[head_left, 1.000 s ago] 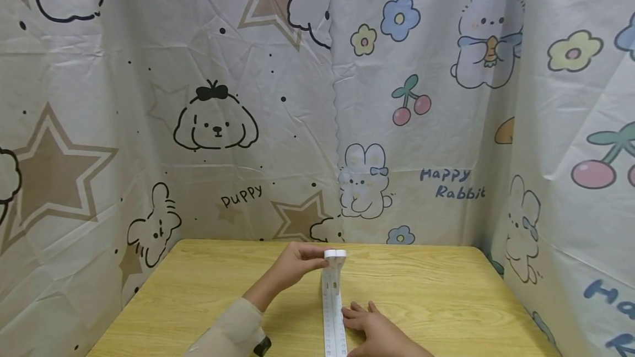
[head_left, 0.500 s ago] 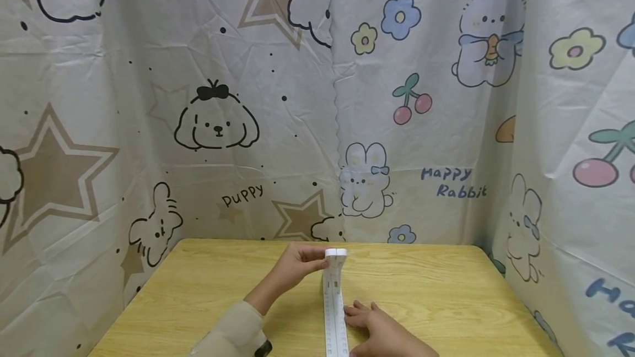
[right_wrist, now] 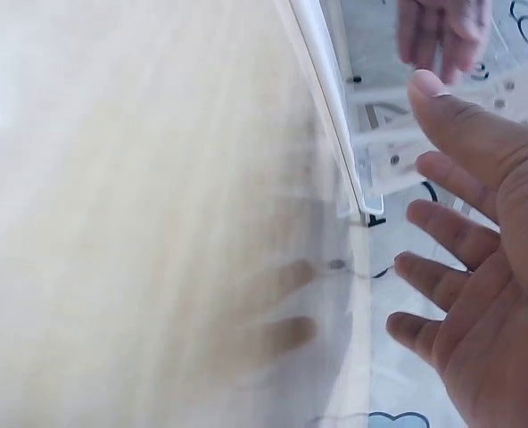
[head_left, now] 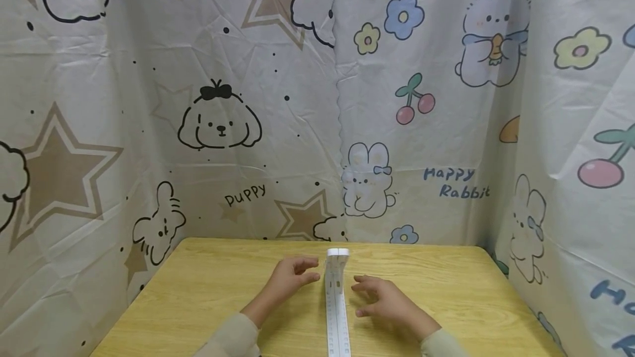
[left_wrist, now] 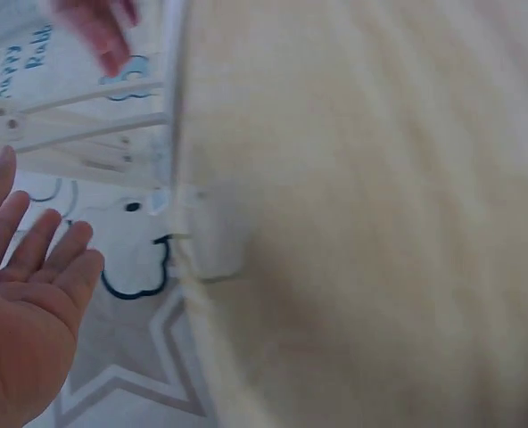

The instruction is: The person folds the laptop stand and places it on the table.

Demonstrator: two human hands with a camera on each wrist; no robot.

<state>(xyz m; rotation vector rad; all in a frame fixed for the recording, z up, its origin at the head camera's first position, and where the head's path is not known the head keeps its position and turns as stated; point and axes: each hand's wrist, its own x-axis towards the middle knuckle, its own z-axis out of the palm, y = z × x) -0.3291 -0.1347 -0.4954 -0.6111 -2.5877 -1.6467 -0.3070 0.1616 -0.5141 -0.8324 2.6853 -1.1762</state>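
The white stand (head_left: pixel 338 313) is on the worktop (head_left: pixel 446 277), between the left grip (head_left: pixel 291 279) and right grip (head_left: pixel 389 303) — both released, near but apart from it.

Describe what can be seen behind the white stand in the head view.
Beyond the white stand come the far edge of the wooden table and the printed curtain. Whatever part of the table the stand covers cannot be seen.

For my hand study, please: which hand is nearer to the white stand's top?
Left. In the head view, the left hand is just left of the stand's top, slightly lower; the right hand is to its right, further below.
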